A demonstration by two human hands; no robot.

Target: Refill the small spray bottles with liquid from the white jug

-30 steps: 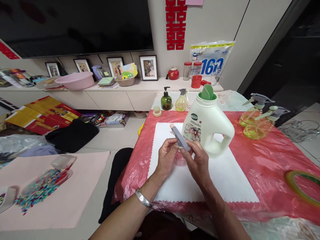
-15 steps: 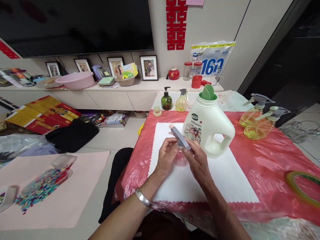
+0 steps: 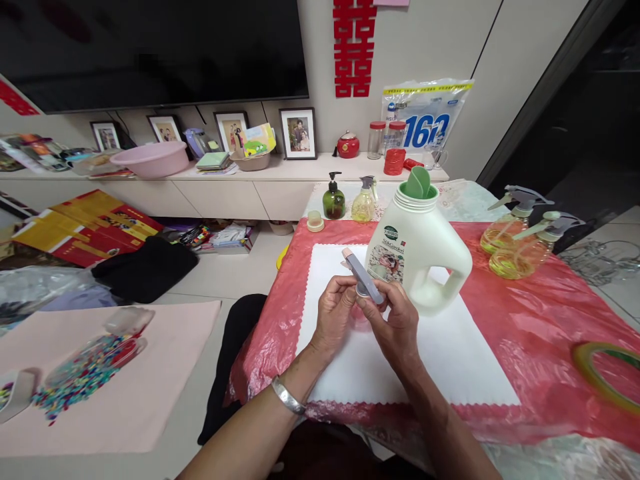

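Both my hands meet over the white mat (image 3: 400,360) at the table's near middle. My left hand (image 3: 334,317) wraps round a small clear pink spray bottle (image 3: 358,316), mostly hidden by the fingers. My right hand (image 3: 397,323) pinches the bottle's grey trigger head (image 3: 363,275), whose pale nozzle points up and left. Just behind my hands stands a large white detergent jug (image 3: 417,250) with a green funnel (image 3: 417,183) in its open mouth.
Two yellow spray bottles (image 3: 515,243) stand at the right on the red plastic cover (image 3: 540,320). A dark green pump bottle (image 3: 333,199), a small yellow sprayer (image 3: 363,202) and a cap (image 3: 315,221) sit at the far edge. A tape roll (image 3: 607,370) lies far right.
My hands and the small spray bottle shifted slightly; the grey trigger head turned a little between my fingers. Nothing else moved.
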